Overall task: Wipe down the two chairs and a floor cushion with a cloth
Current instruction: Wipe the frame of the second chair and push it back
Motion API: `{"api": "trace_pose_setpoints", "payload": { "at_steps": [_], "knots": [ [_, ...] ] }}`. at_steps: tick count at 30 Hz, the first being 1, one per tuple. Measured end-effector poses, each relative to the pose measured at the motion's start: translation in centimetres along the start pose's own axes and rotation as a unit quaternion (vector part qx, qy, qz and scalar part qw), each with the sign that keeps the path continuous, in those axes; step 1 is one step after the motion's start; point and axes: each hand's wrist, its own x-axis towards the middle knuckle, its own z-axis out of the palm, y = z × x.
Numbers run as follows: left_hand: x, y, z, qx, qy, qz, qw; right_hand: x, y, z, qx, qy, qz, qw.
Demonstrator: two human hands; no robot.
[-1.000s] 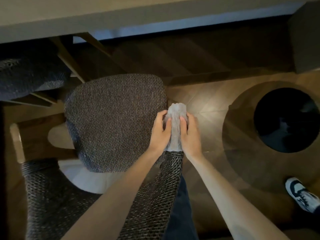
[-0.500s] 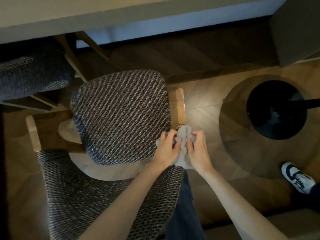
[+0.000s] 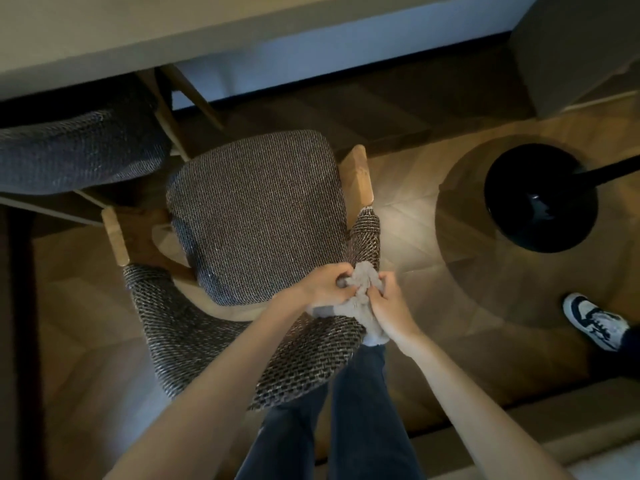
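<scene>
A person stands behind a woven grey armchair [image 3: 256,216] and looks straight down on it. Both hands hold 1 light grey cloth [image 3: 360,289], bunched on the chair's upholstered rim where the curved backrest [image 3: 214,341] bends round into the right arm. The left hand [image 3: 325,287] grips the cloth's left side with fingers curled over it, its knuckles just above the seat cushion's near right corner. The right hand [image 3: 388,306] pinches the right side of the cloth with fingers curled, and a tail of cloth hangs below this hand over the outside of the backrest. The 2 hands lie close together with the cloth between them.

The chair's 2 wooden arm ends [image 3: 358,174] stick out forward on either side of the seat. A second chair [image 3: 79,154] in the same dark weave stands at the upper left, partly under a pale tabletop [image 3: 138,39]. To the right, well apart from the chair, a round black lamp base [image 3: 540,199] sits on the wooden floor [image 3: 415,220]. Near the right edge there is a white and dark sneaker [image 3: 592,322]. The person's dark trouser legs [image 3: 346,427] show below the backrest.
</scene>
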Motion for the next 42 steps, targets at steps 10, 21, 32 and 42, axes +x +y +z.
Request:
{"api": "trace_pose_setpoints", "payload": {
  "at_steps": [10,21,32,42],
  "knots": [
    [-13.7,-2.6,1.8,0.123,0.082,0.119,0.982,-13.1,-0.6,5.3,0.018,0.031,-0.055,0.998],
    [-7.9,-0.5,4.0,0.054,0.163,0.061,0.983,-8.4,-0.7,4.7,0.059,0.197,-0.071,0.976],
    [4.5,0.8,3.2,-0.046,0.221,-0.099,0.969,5.3,-0.5,0.1,-0.032,0.145,-0.101,0.984],
    [13.5,6.1,-6.7,-0.205,0.454,-0.022,0.867,17.3,-11.8,-4.9,-0.087,0.181,-0.256,0.946]
  ]
}}
